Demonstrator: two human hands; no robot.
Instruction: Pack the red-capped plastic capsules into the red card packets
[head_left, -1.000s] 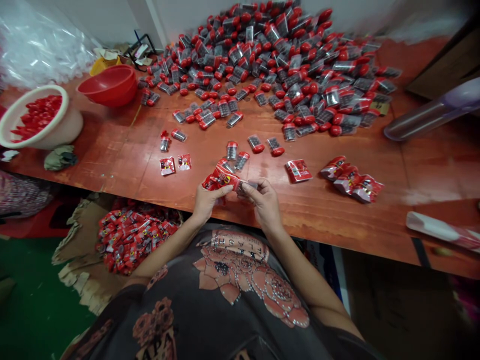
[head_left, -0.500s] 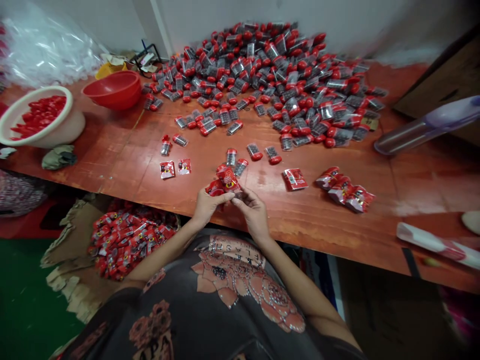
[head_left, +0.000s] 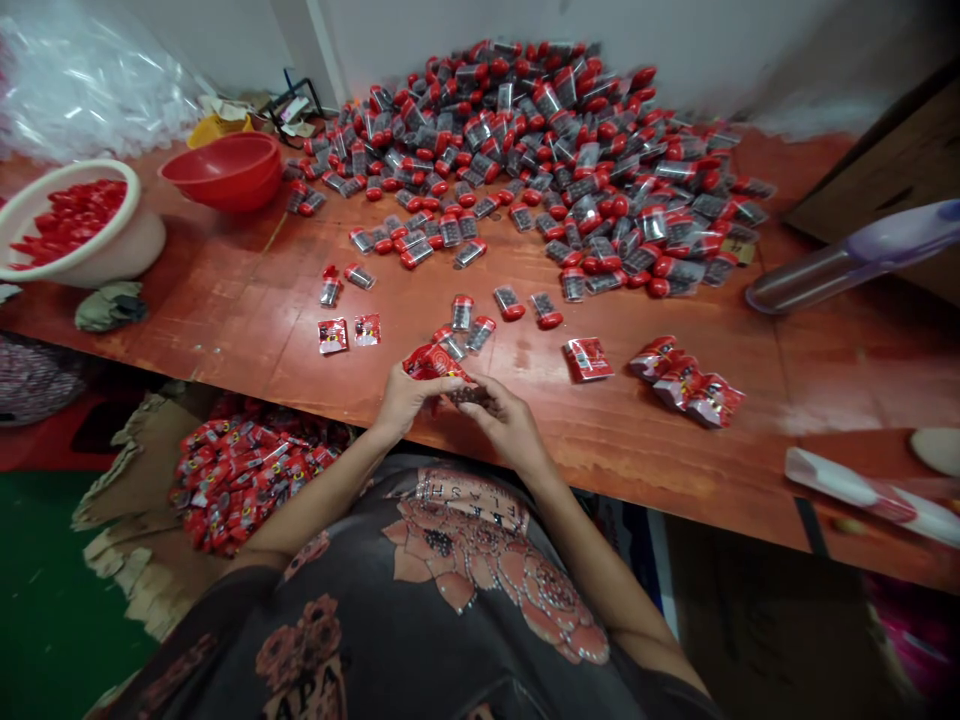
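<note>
My left hand is closed on a red printed packet at the table's front edge. My right hand meets it there, fingers closed around a small clear container with dark contents, at the packet's lower right side. Fingers hide much of both. Just beyond lie a few red-capped containers, one of them upright and another tilted. Two flat red packets rest to the left, and a flat stack of red packets sits to the right.
A large heap of red-capped containers fills the back of the table. Left stand a white bowl of red caps and a red bowl. Filled packets lie right, near a clear tube. Below, a carton holds packets.
The red packet has dropped and tipped to the left in my left hand. The dark-filled container in my right hand now shows more, and another container behind the packet has come into sight.
</note>
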